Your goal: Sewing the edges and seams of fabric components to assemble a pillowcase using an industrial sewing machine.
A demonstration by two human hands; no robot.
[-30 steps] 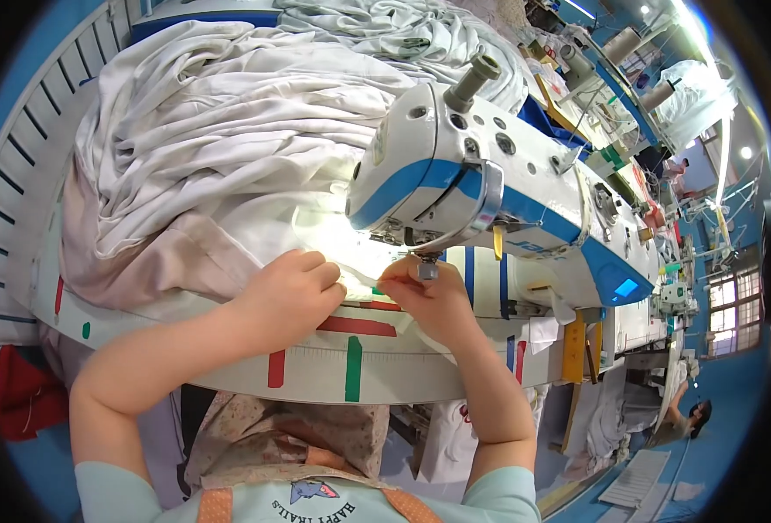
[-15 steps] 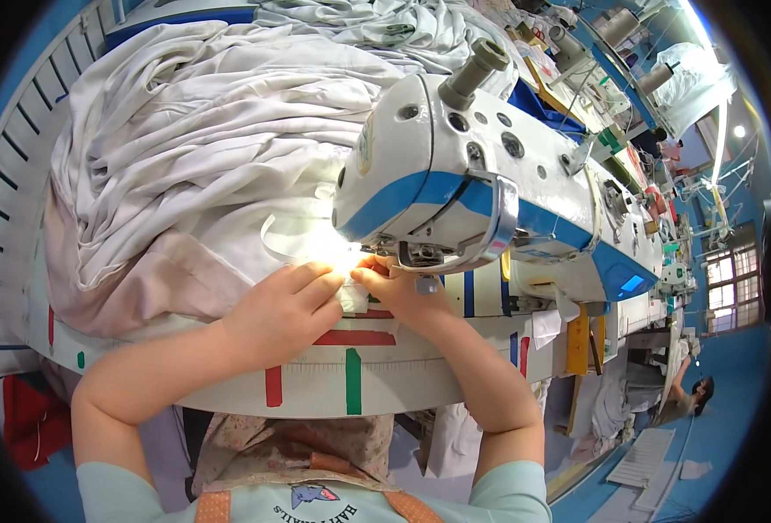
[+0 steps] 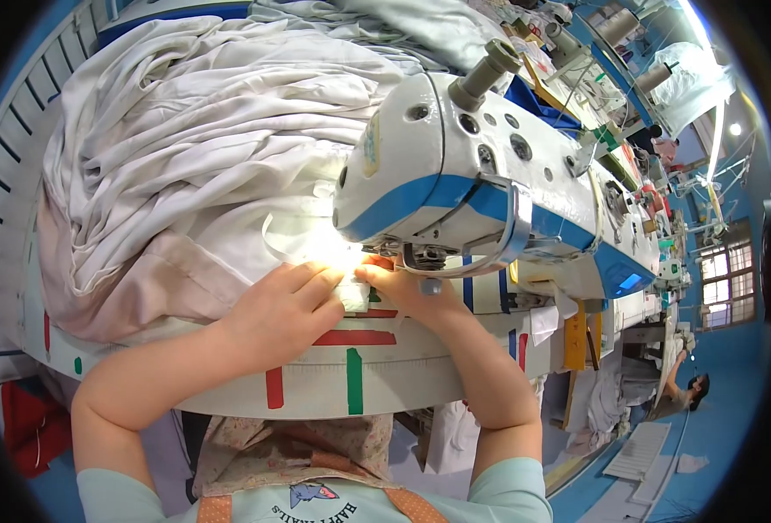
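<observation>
Under the needle end of a white and blue sewing machine (image 3: 481, 187), both my hands are at the edge of a large white cloth (image 3: 202, 157). My left hand (image 3: 283, 303) lies left of the needle area, its fingers pressed together on the cloth. Close beside it, my right hand (image 3: 412, 292) pinches the cloth edge with thumb and forefinger, partly beneath the machine head. A small white fabric piece (image 3: 355, 296) shows between the hands. Loosely curving out left of the needle is a narrow white strip (image 3: 269, 235). Lamp glare washes out the fingertips and the needle.
The white tabletop (image 3: 316, 379) has red, green and blue tape marks and a ruler scale along its near edge. Behind the machine lies more pale grey cloth (image 3: 429, 30). Thread cones (image 3: 612, 26) stand at the far right. Another person (image 3: 689, 392) sits at the right.
My hands stay in almost the same place at the needle. The pale grey cloth behind the machine has shifted and lies smoother. The view has moved very slightly.
</observation>
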